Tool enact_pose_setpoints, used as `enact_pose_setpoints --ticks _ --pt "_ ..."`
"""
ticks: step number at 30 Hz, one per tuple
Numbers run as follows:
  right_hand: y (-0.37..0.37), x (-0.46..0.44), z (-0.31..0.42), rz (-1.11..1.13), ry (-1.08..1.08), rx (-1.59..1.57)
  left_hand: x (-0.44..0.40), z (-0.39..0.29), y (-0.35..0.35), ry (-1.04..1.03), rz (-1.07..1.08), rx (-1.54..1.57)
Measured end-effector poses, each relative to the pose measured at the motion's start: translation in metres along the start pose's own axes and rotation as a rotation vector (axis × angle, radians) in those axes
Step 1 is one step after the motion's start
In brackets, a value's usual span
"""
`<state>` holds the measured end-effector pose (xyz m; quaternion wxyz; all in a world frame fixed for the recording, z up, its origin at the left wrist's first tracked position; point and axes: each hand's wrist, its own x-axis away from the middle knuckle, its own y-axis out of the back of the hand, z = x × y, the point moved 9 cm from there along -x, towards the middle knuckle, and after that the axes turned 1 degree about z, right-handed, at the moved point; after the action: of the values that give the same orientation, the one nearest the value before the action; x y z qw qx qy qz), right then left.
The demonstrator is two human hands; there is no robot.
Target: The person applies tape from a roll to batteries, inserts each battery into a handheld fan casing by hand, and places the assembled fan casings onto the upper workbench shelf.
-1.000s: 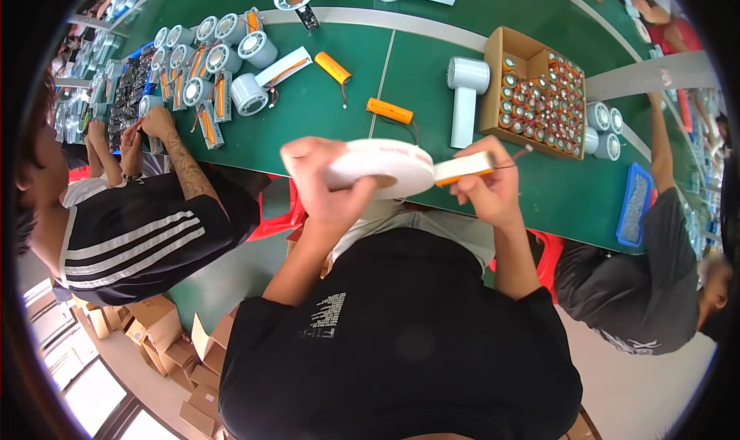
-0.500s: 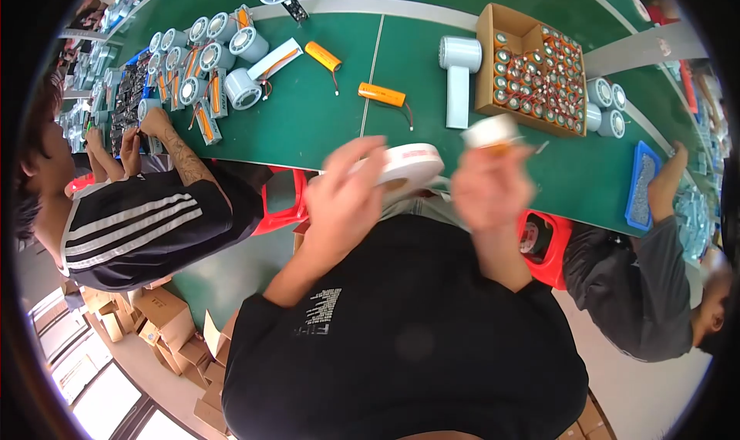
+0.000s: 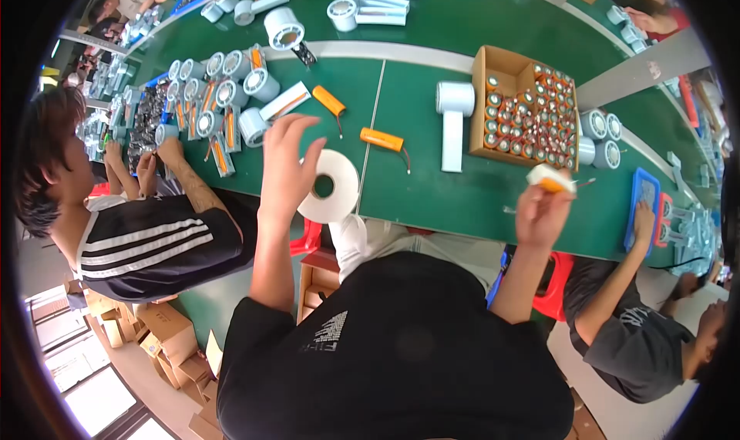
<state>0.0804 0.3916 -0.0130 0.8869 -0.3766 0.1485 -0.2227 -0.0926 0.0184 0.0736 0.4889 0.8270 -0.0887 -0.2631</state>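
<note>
My left hand point(image 3: 284, 166) is raised at the table's front edge, thumb and fingers spread. Right beside it is a wide white roll of tape or labels point(image 3: 344, 187), its hollow core facing me; whether the hidden fingers touch it, I cannot tell. My right hand point(image 3: 539, 218) pinches an orange battery pack point(image 3: 553, 184) with a white piece over its top and a thin lead sticking out to the right. Two orange battery packs with leads lie on the green table: one nearer the middle point(image 3: 382, 139), the other farther left point(image 3: 329, 101).
A cardboard box point(image 3: 479, 104) of upright batteries stands right of centre, beside a pale grey handled device point(image 3: 453, 143). Several similar devices point(image 3: 230, 93) cluster at left. People sit at both sides; a blue tray point(image 3: 644, 185) is near the right one's hand.
My left hand has opened and risen; the white roll has turned its flat side towards me and shifted left. My right hand has moved right with the battery pack.
</note>
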Motion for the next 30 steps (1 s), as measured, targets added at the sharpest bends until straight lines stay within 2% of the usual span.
enact_pose_setpoints --ticks 1,2,4,6,7,9,10,11,13,14,16,17,19,21,22,23,24,25,26,27,28,29,30 --pt "0.003 0.002 -0.015 0.009 -0.011 0.062 -0.027 -0.010 -0.007 -0.062 0.042 0.067" --pt "0.005 0.004 -0.025 0.014 0.000 0.054 -0.059 -0.025 -0.012 0.006 0.117 0.246" --pt "0.018 0.006 -0.043 -0.101 -0.073 0.178 -0.125 -0.045 -0.039 -0.131 0.084 0.087" --pt "0.011 0.004 -0.043 -0.081 -0.046 0.249 -0.197 -0.039 -0.091 -0.190 0.044 -0.464" --pt "0.007 0.004 -0.042 -0.087 -0.034 0.252 -0.238 -0.018 -0.127 -0.137 0.134 -0.770" --pt "0.007 0.007 -0.051 -0.133 -0.185 0.390 -0.281 0.024 -0.156 0.041 0.442 -0.894" --pt "0.006 0.007 -0.054 -0.095 -0.198 0.380 -0.299 0.053 -0.166 0.180 0.620 -0.857" --pt "0.005 0.007 -0.056 -0.063 -0.205 0.371 -0.311 0.086 -0.179 0.234 0.676 -0.696" --pt "0.002 0.006 -0.054 -0.088 -0.238 0.356 -0.330 0.101 -0.188 0.106 0.818 -0.683" --pt "0.003 0.009 -0.056 -0.107 -0.257 0.336 -0.330 0.074 -0.173 -0.002 0.825 -0.689" --pt "0.002 0.010 -0.056 -0.105 -0.239 0.278 -0.350 0.053 -0.159 -0.033 0.804 -0.508" --pt "0.005 0.012 -0.054 -0.125 -0.224 0.274 -0.345 0.022 -0.145 -0.058 0.809 -0.512" --pt "-0.004 0.019 -0.051 -0.008 -0.201 0.229 -0.314 -0.099 -0.083 -0.343 0.539 -0.147" --pt "-0.011 0.043 -0.025 0.041 -0.194 0.156 -0.224 -0.221 -0.065 -0.703 0.528 -0.088" --pt "-0.013 0.058 0.001 0.070 -0.106 0.110 -0.176 -0.279 -0.054 -0.881 0.512 -0.060" --pt "-0.029 0.068 0.034 0.187 0.013 -0.121 -0.133 -0.321 -0.061 -0.917 0.576 -0.077" --pt "-0.035 0.079 0.066 0.303 0.128 -0.357 -0.093 -0.357 -0.082 -1.040 0.613 -0.015" --pt "-0.029 0.099 0.095 0.524 0.187 -0.406 -0.056 -0.387 -0.102 -1.162 0.612 -0.042" --pt "-0.029 0.106 0.123 0.634 0.296 -0.341 -0.026 -0.409 -0.132 -1.189 0.758 -0.041" --pt "-0.028 0.115 0.150 0.738 0.411 -0.286 0.000 -0.427 -0.165 -1.224 0.749 -0.204" --pt "-0.039 0.112 0.175 0.598 0.391 -0.037 0.022 -0.439 -0.197 -1.252 0.740 -0.371" --pt "-0.031 0.116 0.185 0.493 0.438 0.076 0.029 -0.443 -0.221 -1.270 0.658 -0.427" --pt "-0.028 0.120 0.186 0.505 0.407 0.061 0.037 -0.447 -0.244 -1.283 0.576 -0.484"
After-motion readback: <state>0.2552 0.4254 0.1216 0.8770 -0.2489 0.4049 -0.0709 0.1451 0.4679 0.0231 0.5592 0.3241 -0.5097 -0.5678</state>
